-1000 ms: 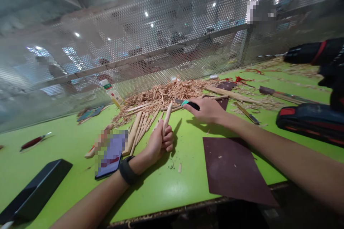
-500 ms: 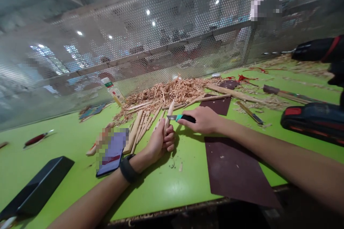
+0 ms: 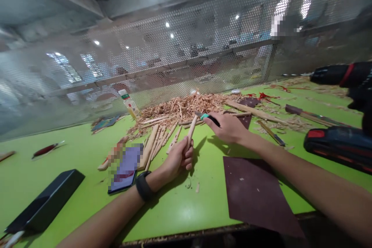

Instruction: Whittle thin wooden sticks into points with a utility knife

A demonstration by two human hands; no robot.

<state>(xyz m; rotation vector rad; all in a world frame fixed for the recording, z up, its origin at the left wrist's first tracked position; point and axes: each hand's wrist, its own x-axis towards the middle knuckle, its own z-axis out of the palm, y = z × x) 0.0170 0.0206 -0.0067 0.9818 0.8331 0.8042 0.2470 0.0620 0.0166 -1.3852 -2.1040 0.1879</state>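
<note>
My left hand (image 3: 179,155) is closed around the lower part of a pale wooden stick (image 3: 192,128), which points up and away from me. In my right hand (image 3: 228,127) is a utility knife (image 3: 211,118) with a black and teal handle. Its blade lies at the stick's upper tip; whether it touches the wood I cannot tell. Several carved wooden sticks (image 3: 158,139) lie on the green table just left of my left hand. Behind both hands is a heap of wood shavings (image 3: 186,104).
Brown sandpaper (image 3: 255,193) overhangs the table's front edge. A cordless drill (image 3: 334,143) stands at the right. On the left are a phone (image 3: 128,166), a black tray (image 3: 49,201) and a red-handled tool (image 3: 45,150). A bottle (image 3: 129,104) stands before the perforated metal screen (image 3: 174,62).
The knife has moved from the stick's middle up to its tip, as my right hand went outward. The camera has tilted up slightly.
</note>
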